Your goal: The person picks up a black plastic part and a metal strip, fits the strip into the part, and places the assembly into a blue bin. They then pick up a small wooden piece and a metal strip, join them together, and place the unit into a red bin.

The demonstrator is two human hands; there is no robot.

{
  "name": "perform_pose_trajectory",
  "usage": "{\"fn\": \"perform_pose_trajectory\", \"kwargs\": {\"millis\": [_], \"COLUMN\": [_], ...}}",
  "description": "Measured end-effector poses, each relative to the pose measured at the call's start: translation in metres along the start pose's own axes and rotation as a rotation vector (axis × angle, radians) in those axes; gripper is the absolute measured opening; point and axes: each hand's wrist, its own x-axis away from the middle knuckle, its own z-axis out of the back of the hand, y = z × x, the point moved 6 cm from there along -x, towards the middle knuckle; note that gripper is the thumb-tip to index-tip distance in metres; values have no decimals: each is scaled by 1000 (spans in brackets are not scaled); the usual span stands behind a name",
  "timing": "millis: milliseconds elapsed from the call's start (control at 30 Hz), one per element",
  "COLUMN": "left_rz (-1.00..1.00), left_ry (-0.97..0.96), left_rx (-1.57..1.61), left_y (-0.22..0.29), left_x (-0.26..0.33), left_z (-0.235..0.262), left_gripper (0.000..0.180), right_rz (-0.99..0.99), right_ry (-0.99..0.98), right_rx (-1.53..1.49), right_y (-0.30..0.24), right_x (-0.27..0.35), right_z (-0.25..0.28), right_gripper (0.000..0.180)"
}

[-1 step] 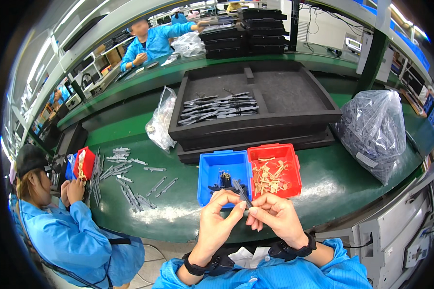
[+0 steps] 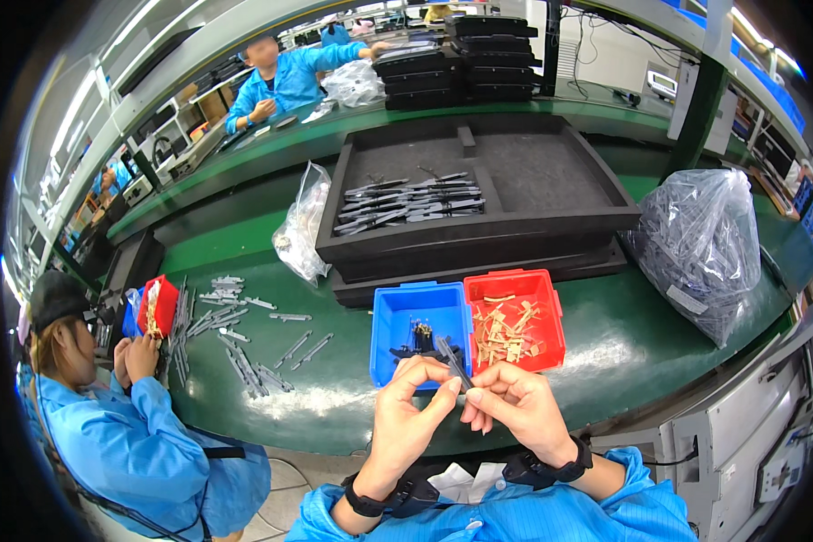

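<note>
A slim dark grey plastic strip is pinched between my two hands, just in front of the bins. My left hand has its thumb and fingers closed on the strip. From the other side, the thumb and fingers of my right hand press on its lower end. Behind my hands stands a blue bin with small black parts in it. Touching it on the right is a red bin holding loose tan-gold pieces. My fingers hide part of the strip.
Beyond the bins, a black foam tray holds a pile of grey strips. Clear plastic bags flank it. More strips lie scattered on the green table. At left, a co-worker handles parts by another red bin.
</note>
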Motion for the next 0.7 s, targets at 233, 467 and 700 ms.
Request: {"fn": "perform_pose_trajectory", "kwargs": {"millis": [233,467,700], "left_rz": [-55,-48,-42], "left_ry": [19,31,33], "left_rx": [-85,-113,-157], "left_y": [5,2,3], "left_x": [1,1,0], "left_z": [0,2,2], "left_gripper": [6,8,8], "right_rz": [3,-38,-45], "right_ry": [5,17,26], "right_rx": [16,29,52], "right_y": [2,2,3], "right_x": [0,-1,-1], "right_z": [1,1,1], "right_gripper": [14,13,12]}}
